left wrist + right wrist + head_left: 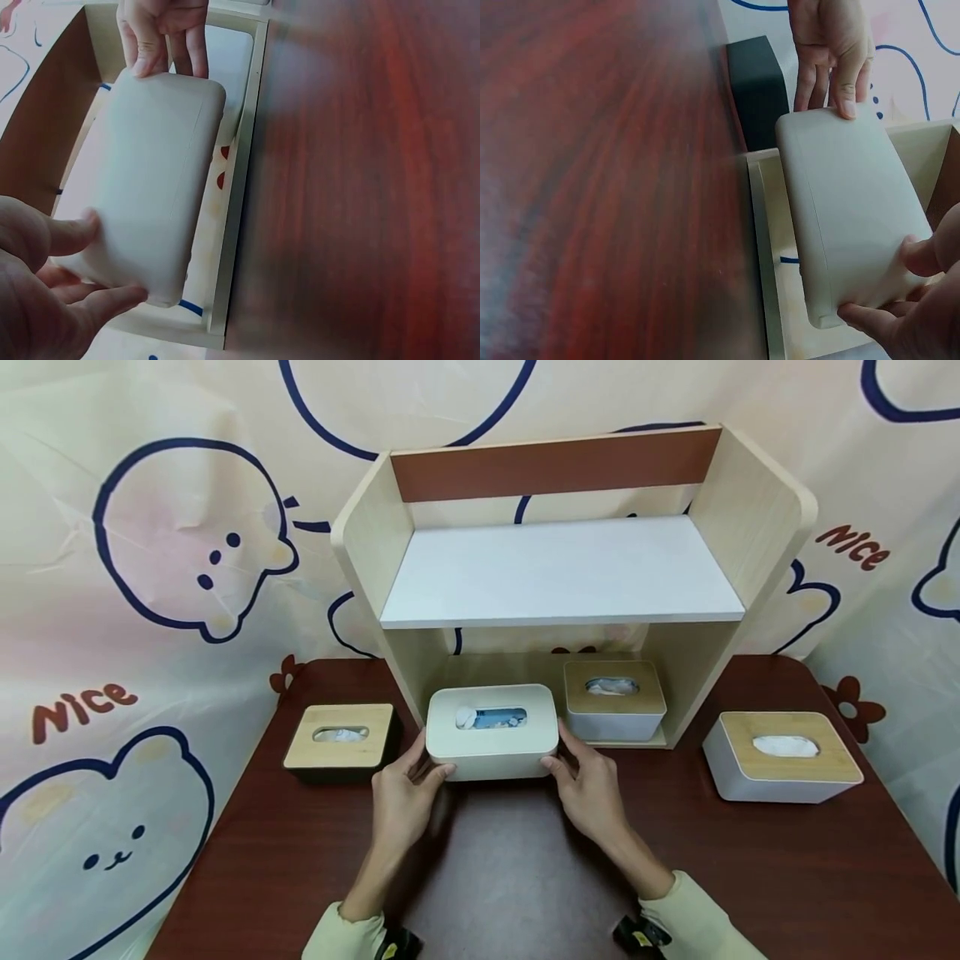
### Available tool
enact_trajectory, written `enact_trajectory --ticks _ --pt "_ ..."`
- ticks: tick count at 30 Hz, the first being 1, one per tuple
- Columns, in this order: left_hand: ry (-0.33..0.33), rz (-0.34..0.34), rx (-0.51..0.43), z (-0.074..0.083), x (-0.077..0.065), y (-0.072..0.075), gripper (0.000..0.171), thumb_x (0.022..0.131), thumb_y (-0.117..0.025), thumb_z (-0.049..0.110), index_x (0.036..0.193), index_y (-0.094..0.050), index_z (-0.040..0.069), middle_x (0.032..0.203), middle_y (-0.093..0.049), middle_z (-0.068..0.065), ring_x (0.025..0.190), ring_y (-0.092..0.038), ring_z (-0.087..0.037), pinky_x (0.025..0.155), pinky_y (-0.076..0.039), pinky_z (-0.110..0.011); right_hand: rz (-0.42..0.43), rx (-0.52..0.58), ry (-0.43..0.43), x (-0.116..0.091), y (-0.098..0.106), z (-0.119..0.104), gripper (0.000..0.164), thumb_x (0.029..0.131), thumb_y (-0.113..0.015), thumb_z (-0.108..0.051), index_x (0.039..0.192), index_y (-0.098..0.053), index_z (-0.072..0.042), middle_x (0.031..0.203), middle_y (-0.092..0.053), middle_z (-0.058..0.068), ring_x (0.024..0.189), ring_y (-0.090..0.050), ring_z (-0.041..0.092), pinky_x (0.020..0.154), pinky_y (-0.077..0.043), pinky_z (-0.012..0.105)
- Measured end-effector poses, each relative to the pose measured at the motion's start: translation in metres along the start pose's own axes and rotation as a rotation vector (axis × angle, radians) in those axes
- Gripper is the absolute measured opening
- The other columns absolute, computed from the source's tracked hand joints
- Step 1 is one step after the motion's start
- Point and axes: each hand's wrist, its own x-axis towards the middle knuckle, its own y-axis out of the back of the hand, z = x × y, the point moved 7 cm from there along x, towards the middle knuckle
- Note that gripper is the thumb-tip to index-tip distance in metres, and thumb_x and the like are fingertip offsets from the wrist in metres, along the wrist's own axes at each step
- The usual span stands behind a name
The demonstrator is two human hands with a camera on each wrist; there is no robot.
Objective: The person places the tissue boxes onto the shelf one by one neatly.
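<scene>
Both hands hold a cream tissue box (491, 764) by its two short ends, in front of the shelf's lower compartment. Its top has an oval slot showing blue and white inside. My left hand (401, 793) grips the left end, thumb at the front face. The right hand (591, 785) grips the right end the same way. In the left wrist view the box (154, 180) overlaps the shelf's bottom edge, a hand at either end. Inside the lower compartment, at the right, stands a white tissue box with a wooden lid (615, 689).
The wooden shelf (562, 568) with a white middle board stands at the back of the dark red table (510, 877). A black tissue box with a wooden lid (341, 743) sits left of it. Another white, wooden-lidded tissue box (783, 756) sits to the right.
</scene>
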Motion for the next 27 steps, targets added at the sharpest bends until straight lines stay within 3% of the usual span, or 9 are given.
enact_trajectory --ticks 6,11,18,25,27 --pt "-0.012 0.007 -0.007 0.001 0.012 -0.005 0.071 0.086 -0.087 -0.001 0.151 -0.059 0.003 0.147 -0.063 -0.02 0.127 -0.069 -0.032 0.096 -0.06 -0.037 0.021 -0.011 -0.029 0.011 0.0 0.002 0.062 0.097 -0.079 -0.009 0.154 -0.054 0.002 0.147 -0.065 0.022 0.121 -0.072 0.027 0.087 -0.063 0.031" --pt "-0.002 0.018 0.002 0.002 0.021 -0.005 0.07 0.088 -0.086 -0.002 0.152 -0.059 0.004 0.147 -0.064 -0.02 0.127 -0.07 -0.032 0.097 -0.06 -0.041 0.014 0.049 -0.062 0.016 -0.005 0.002 0.063 0.099 -0.077 -0.008 0.156 -0.052 0.0 0.152 -0.06 0.021 0.125 -0.07 0.028 0.092 -0.061 0.027" --pt "-0.023 0.024 -0.001 0.003 0.03 -0.007 0.068 0.09 -0.083 -0.002 0.153 -0.059 0.005 0.149 -0.063 -0.019 0.13 -0.068 -0.033 0.099 -0.06 -0.043 0.005 0.105 -0.085 0.023 -0.01 0.003 0.065 0.101 -0.074 -0.01 0.16 -0.047 -0.002 0.159 -0.053 0.021 0.132 -0.066 0.03 0.1 -0.06 0.041" --pt "-0.043 0.037 -0.012 -0.002 0.035 -0.015 0.068 0.091 -0.082 -0.002 0.154 -0.058 0.006 0.149 -0.063 -0.02 0.13 -0.067 -0.034 0.097 -0.061 -0.044 0.039 0.148 -0.109 0.027 -0.019 0.008 0.064 0.104 -0.069 -0.004 0.162 -0.042 0.002 0.162 -0.049 0.024 0.144 -0.056 0.033 0.108 -0.055 0.044" --pt "-0.042 0.044 -0.002 -0.003 0.037 -0.017 0.067 0.092 -0.082 0.0 0.154 -0.058 0.006 0.149 -0.063 -0.02 0.13 -0.067 -0.033 0.097 -0.061 -0.044 0.059 0.134 -0.097 0.028 -0.021 0.008 0.064 0.104 -0.068 -0.004 0.161 -0.041 0.003 0.162 -0.049 0.025 0.139 -0.06 0.033 0.106 -0.057 0.045"
